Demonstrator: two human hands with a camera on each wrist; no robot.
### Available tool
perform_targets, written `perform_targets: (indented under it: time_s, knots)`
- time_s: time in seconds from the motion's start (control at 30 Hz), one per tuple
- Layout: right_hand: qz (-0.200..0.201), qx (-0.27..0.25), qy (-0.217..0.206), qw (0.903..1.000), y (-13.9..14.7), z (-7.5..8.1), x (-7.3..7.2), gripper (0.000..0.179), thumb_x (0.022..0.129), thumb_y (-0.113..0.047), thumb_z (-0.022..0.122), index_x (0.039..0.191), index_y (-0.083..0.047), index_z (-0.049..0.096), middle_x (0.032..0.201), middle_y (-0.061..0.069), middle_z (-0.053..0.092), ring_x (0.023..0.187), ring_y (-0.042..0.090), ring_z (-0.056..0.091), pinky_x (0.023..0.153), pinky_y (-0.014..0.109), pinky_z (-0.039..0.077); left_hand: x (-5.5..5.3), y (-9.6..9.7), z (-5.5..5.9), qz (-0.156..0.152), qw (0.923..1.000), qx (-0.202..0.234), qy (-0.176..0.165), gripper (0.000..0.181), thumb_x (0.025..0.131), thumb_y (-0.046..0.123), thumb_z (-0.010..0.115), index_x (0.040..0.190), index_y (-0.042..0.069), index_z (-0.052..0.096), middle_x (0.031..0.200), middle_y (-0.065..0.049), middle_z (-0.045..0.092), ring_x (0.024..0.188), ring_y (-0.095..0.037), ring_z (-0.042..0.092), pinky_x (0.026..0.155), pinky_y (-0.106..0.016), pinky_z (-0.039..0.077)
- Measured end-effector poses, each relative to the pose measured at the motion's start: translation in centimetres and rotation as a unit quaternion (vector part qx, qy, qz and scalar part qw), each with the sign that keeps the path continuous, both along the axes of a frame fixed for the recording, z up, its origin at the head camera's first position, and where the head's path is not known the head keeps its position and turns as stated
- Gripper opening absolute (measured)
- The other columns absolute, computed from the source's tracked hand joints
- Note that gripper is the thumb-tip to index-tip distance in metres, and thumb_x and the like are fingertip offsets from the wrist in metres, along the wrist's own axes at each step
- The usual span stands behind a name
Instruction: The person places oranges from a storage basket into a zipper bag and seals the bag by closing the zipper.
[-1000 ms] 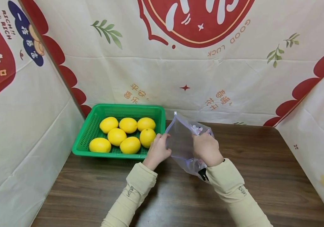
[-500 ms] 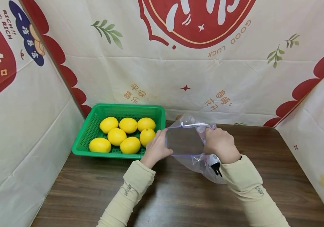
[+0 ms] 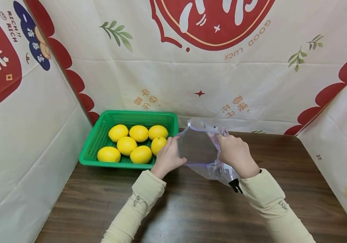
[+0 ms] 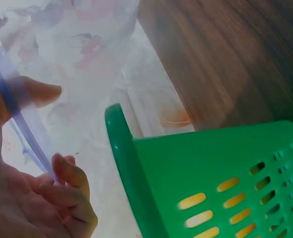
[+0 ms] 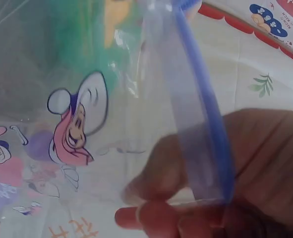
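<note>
Right now, much of the clear bag (image 3: 205,171) is hard to make out: the table (image 3: 176,216) shows dark through its film, and your right hand (image 3: 235,153) covers part of its right side. That hand's fingertips are hidden in the head view; the right wrist view shows thumb and fingers pinching the bag's edge, some of them dim behind film. Your left hand (image 3: 167,157) grasps the opposite edge, the purple zip strip (image 4: 25,121) passing between thumb and curled fingers; the left wrist picture cuts that hand off. It also hides the near right corner of the green basket (image 3: 99,163) and overlaps the rightmost of the lemons (image 3: 127,145).

The bag is just right of the basket, between your hands. Its mouth gapes up toward your head camera, spread sideways, while the crumpled body trails toward your near right. You can't tell its long axis exactly, since the lower end disappears by your right wrist.
</note>
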State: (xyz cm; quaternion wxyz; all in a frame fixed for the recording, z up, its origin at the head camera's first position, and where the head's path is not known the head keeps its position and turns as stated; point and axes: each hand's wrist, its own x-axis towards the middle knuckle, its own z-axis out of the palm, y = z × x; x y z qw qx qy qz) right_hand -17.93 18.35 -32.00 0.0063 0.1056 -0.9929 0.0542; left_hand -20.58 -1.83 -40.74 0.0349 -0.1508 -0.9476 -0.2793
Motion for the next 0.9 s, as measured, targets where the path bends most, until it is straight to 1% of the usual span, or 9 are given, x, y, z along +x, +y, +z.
perform_targets:
  time_s: [0.1, 0.13, 0.27, 0.37, 0.5, 0.63, 0.73, 0.83, 0.9]
  knots:
    - [0.012, -0.01, -0.004, 0.9999, -0.2, -0.3, -0.1, 0.061, 0.067, 0.008, 0.057, 0.126, -0.005, 0.052, 0.065, 0.009, 0.054, 0.049, 0.02, 0.04, 0.035, 0.027, 0.028, -0.1, 0.0, -0.2, -0.007, 0.9999, 0.008, -0.005, 0.073, 0.072, 0.033, 0.072, 0.132, 0.006, 0.04, 0.108, -0.01, 0.05, 0.06, -0.016, 0.047, 0.048, -0.024, 0.04]
    - [0.014, -0.015, -0.006, 0.9998, -0.2, -0.4, -0.1, 0.062, 0.067, 0.008, 0.057, 0.127, -0.005, 0.051, 0.066, 0.009, 0.055, 0.049, 0.02, 0.039, 0.036, 0.027, 0.028, -0.2, 0.0, -0.2, -0.009, 0.9999, 0.012, -0.006, 0.072, 0.073, 0.034, 0.072, 0.131, 0.006, 0.041, 0.108, -0.01, 0.05, 0.062, -0.016, 0.047, 0.05, -0.024, 0.04]
    - [0.022, -0.03, -0.004, 0.9993, -0.6, -1.0, -0.5, 0.064, 0.066, 0.008, 0.058, 0.128, -0.005, 0.05, 0.07, 0.012, 0.059, 0.05, 0.021, 0.043, 0.036, 0.028, 0.03, -0.4, -0.2, -0.5, -0.016, 0.9993, 0.029, -0.015, 0.063, 0.077, 0.037, 0.069, 0.125, 0.005, 0.043, 0.108, -0.01, 0.051, 0.074, -0.018, 0.049, 0.057, -0.024, 0.043]
    - [0.031, -0.03, 0.001, 0.9991, -0.9, -1.3, -0.7, 0.066, 0.065, 0.008, 0.059, 0.128, -0.006, 0.049, 0.069, 0.011, 0.059, 0.05, 0.022, 0.047, 0.036, 0.03, 0.033, -0.5, -0.3, -0.6, -0.032, 0.9981, 0.049, -0.02, 0.06, 0.079, 0.036, 0.068, 0.124, 0.004, 0.042, 0.11, -0.011, 0.05, 0.081, -0.019, 0.049, 0.066, -0.027, 0.046]
    - [0.041, -0.023, 0.016, 0.9988, -1.1, -1.7, -1.0, 0.069, 0.062, 0.008, 0.062, 0.128, -0.009, 0.049, 0.07, 0.013, 0.06, 0.05, 0.026, 0.05, 0.036, 0.032, 0.034, -0.5, -0.6, -0.5, -0.06, 0.995, 0.078, -0.016, 0.061, 0.082, 0.033, 0.065, 0.129, 0.004, 0.039, 0.118, -0.012, 0.049, 0.097, -0.022, 0.05, 0.083, -0.032, 0.045]
    - [0.045, -0.015, 0.023, 0.9986, -1.2, -2.0, -0.9, 0.07, 0.062, 0.008, 0.061, 0.129, -0.008, 0.049, 0.061, 0.011, 0.055, 0.048, 0.025, 0.048, 0.036, 0.032, 0.033, -0.6, -1.4, -0.3, -0.082, 0.9895, 0.118, -0.018, 0.068, 0.085, 0.036, 0.062, 0.139, 0.008, 0.03, 0.13, -0.013, 0.044, 0.115, -0.025, 0.046, 0.094, -0.039, 0.041]
    - [0.047, -0.012, 0.02, 0.9986, -1.2, -2.2, -0.9, 0.069, 0.063, 0.007, 0.061, 0.129, -0.006, 0.048, 0.057, 0.01, 0.05, 0.048, 0.024, 0.046, 0.036, 0.032, 0.033, -0.7, -2.5, -0.2, -0.064, 0.9893, 0.13, -0.018, 0.072, 0.085, 0.04, 0.06, 0.143, 0.014, 0.025, 0.137, -0.013, 0.038, 0.123, -0.028, 0.04, 0.098, -0.045, 0.036]
    - [0.046, -0.016, 0.015, 0.9987, -1.1, -2.3, -1.1, 0.07, 0.062, 0.006, 0.06, 0.13, -0.006, 0.046, 0.059, 0.011, 0.051, 0.049, 0.024, 0.046, 0.036, 0.032, 0.032, -1.2, -3.9, -0.2, -0.025, 0.9939, 0.107, -0.004, 0.07, 0.084, 0.039, 0.061, 0.142, 0.015, 0.03, 0.14, -0.012, 0.035, 0.125, -0.03, 0.036, 0.099, -0.048, 0.034]
    - [0.041, -0.02, 0.01, 0.9989, -1.1, -2.3, -1.2, 0.072, 0.062, 0.006, 0.058, 0.131, -0.006, 0.044, 0.06, 0.011, 0.051, 0.049, 0.024, 0.045, 0.036, 0.031, 0.032, -1.5, -5.0, -0.3, 0.002, 0.9962, 0.087, 0.002, 0.066, 0.083, 0.037, 0.062, 0.139, 0.014, 0.036, 0.139, -0.013, 0.036, 0.123, -0.034, 0.036, 0.096, -0.052, 0.035]
